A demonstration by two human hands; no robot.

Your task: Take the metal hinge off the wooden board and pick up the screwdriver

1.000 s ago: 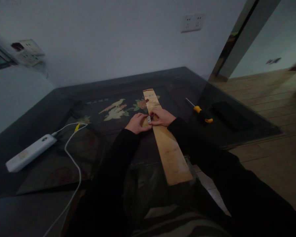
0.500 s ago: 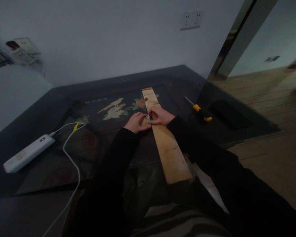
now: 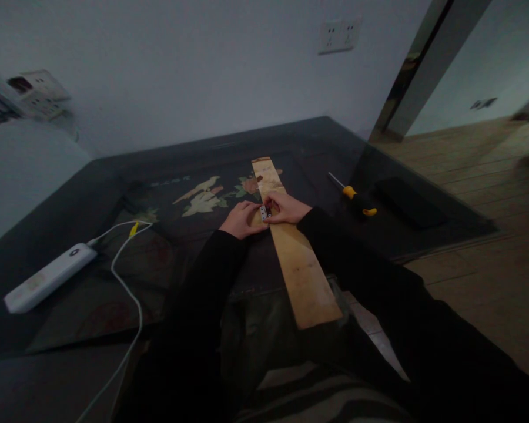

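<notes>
A long wooden board [image 3: 306, 273] lies lengthwise across the dark table, its near end jutting past the front edge. On its middle part is a small silvery metal piece with dark holes [image 3: 263, 213], too small to tell its exact kind. My left hand [image 3: 242, 219] closes on it from the left, with the fingertips at its far and near ends. From the right, the thumb and index finger of my right hand [image 3: 286, 208] pinch at its other side, beside something dark that the fingers partly hide.
A yellow-and-black screwdriver [image 3: 355, 198] lies right of the board, beside a flat black object [image 3: 408, 202]. On the left are a white power strip [image 3: 50, 276] and its cable [image 3: 134, 296]. The dark table [image 3: 211, 247] meets the wall at the back.
The view has shifted slightly. Both hands stay at the metal piece on the board, with hardly any movement in the fingers.
</notes>
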